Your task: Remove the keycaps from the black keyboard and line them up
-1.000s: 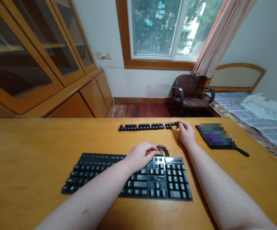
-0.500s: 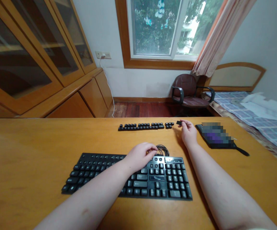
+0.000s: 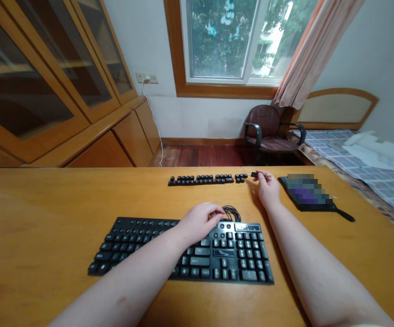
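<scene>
A black keyboard point(image 3: 224, 262) lies across the desk in front of me. Over its upper middle rests my left hand point(image 3: 198, 222), fingers curved with a gap between them and the thumb, nothing seen in it. Just past those fingertips is a coiled black cable point(image 3: 231, 212). Farther back, my right hand point(image 3: 268, 188) pinches a small black keycap puller point(image 3: 254, 174) with thin wires sticking out of it. The puller is by the right end of rows of loose black keycaps point(image 3: 205, 180). My left forearm hides part of the keyboard.
Right of my right hand lies a dark pouch point(image 3: 311, 206) with a strap, partly blurred out. The wooden desk point(image 3: 47, 218) has its far edge just behind the keycaps. Beyond it stand a brown armchair point(image 3: 263, 127), a bed point(image 3: 360, 145) and a glass-door cabinet point(image 3: 81, 111).
</scene>
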